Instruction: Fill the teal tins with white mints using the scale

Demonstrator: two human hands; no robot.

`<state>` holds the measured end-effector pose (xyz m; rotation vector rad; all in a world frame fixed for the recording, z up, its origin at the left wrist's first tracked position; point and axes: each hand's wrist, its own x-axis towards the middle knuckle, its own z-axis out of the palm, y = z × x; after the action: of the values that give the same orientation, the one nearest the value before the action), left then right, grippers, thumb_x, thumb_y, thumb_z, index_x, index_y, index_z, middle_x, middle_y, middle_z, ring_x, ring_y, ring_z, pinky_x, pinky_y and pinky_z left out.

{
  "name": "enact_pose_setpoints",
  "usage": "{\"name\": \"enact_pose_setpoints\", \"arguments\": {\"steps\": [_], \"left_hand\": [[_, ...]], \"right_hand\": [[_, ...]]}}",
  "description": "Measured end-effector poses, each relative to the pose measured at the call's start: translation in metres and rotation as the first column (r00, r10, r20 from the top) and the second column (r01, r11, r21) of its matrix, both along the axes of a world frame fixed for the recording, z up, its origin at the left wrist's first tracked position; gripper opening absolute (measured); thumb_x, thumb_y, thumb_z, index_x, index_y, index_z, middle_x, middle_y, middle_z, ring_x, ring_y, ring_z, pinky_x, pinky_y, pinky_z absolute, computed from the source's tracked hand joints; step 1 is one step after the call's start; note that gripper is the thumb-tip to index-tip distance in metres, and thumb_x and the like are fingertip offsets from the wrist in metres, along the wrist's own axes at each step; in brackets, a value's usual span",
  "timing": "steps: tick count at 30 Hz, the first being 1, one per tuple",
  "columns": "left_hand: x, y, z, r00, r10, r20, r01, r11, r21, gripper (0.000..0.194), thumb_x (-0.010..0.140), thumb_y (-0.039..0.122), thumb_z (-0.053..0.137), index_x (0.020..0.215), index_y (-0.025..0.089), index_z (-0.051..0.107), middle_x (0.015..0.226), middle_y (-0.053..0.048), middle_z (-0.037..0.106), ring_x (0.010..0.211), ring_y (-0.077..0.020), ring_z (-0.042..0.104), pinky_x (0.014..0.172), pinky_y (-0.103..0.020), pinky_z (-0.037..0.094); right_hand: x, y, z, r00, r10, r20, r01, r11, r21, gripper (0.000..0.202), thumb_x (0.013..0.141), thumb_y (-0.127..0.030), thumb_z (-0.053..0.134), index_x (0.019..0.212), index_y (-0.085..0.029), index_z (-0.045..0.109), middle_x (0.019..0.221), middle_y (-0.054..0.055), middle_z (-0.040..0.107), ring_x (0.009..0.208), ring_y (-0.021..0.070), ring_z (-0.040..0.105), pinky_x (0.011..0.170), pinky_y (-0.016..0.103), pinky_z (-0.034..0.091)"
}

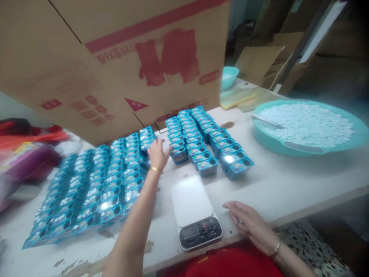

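Note:
My left hand (pixel 158 154) is stretched forward at the back end of a row of small blue boxes (pixel 147 135). Its fingers look apart, with the thumb off to the right; I cannot tell whether the fingertips touch the nearest box. My right hand (pixel 249 221) lies at the table's front edge with straight fingers and nothing in it. Between my forearms sits a flat white digital scale (pixel 192 202) with a black control panel and a bare plate. A second group of blue boxes (pixel 207 165), each with a dark round spot on top, stands behind the scale.
Several rows of blue boxes showing white pieces (pixel 93 192) fill the table's left side. A wide turquoise basin (pixel 271 142) of white pieces with a metal scoop (pixel 268 121) stands right. A large cardboard box (pixel 115 77) walls off the back, beside a small turquoise bowl (pixel 229 79).

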<state>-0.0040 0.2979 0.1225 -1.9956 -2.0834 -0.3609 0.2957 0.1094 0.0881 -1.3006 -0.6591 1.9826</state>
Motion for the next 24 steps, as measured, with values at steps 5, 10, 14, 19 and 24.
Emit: {"name": "enact_pose_setpoints", "arguments": {"steps": [5, 10, 14, 19, 24], "left_hand": [[-0.041, 0.03, 0.011, 0.978, 0.178, -0.112, -0.191, 0.975, -0.116, 0.029, 0.076, 0.025, 0.052, 0.101, 0.014, 0.059, 0.115, -0.021, 0.049, 0.107, -0.0361, 0.042, 0.082, -0.048, 0.032], [-0.045, 0.027, 0.02, 0.98, 0.056, -0.192, -0.094, 0.976, -0.194, 0.017, 0.073, 0.023, 0.055, 0.086, 0.017, 0.063, 0.118, -0.016, 0.05, 0.113, -0.0341, 0.04, 0.09, -0.047, 0.029], [-0.031, -0.02, 0.054, 0.971, -0.039, -0.236, -0.018, 0.973, -0.232, 0.019, 0.079, 0.029, 0.05, 0.086, 0.016, 0.061, 0.105, -0.014, 0.055, 0.099, -0.0314, 0.051, 0.084, -0.043, 0.036], [0.017, -0.108, 0.09, 0.927, -0.304, -0.219, 0.234, 0.926, -0.296, 0.022, 0.083, 0.035, 0.049, 0.074, 0.017, 0.058, 0.087, -0.008, 0.056, 0.071, -0.0206, 0.057, 0.059, -0.031, 0.038], [0.072, -0.151, 0.073, 0.879, -0.468, -0.094, 0.384, 0.811, -0.442, 0.018, 0.086, 0.03, 0.049, 0.077, 0.017, 0.058, 0.085, -0.008, 0.056, 0.071, -0.0186, 0.057, 0.059, -0.03, 0.039]], "right_hand": [[-0.003, -0.001, -0.004, 0.999, 0.034, -0.021, -0.035, 0.999, -0.017, 0.039, 0.073, -0.05, 0.066, 0.09, -0.014, 0.059, 0.053, -0.008, 0.039, 0.04, 0.0007, 0.018, 0.043, 0.022, 0.004], [0.003, -0.006, -0.009, 0.998, -0.046, -0.046, 0.044, 0.999, -0.03, 0.033, 0.074, -0.046, 0.068, 0.083, -0.015, 0.062, 0.055, -0.006, 0.043, 0.04, 0.0007, 0.02, 0.04, 0.018, 0.009], [0.011, -0.008, -0.015, 0.944, -0.294, -0.148, 0.266, 0.946, -0.184, 0.019, 0.071, -0.034, 0.074, 0.075, -0.017, 0.064, 0.069, 0.0, 0.053, 0.05, 0.0045, 0.042, 0.039, 0.015, 0.032], [0.01, -0.009, -0.014, 0.878, -0.417, -0.234, 0.334, 0.885, -0.324, 0.008, 0.072, -0.01, 0.066, 0.078, -0.016, 0.068, 0.082, 0.005, 0.06, 0.075, 0.0114, 0.059, 0.064, 0.018, 0.053], [0.005, -0.018, -0.01, 0.895, -0.366, -0.255, 0.287, 0.91, -0.298, 0.012, 0.072, -0.007, 0.062, 0.08, -0.014, 0.067, 0.079, 0.006, 0.06, 0.071, 0.0116, 0.058, 0.06, 0.018, 0.053]]}}
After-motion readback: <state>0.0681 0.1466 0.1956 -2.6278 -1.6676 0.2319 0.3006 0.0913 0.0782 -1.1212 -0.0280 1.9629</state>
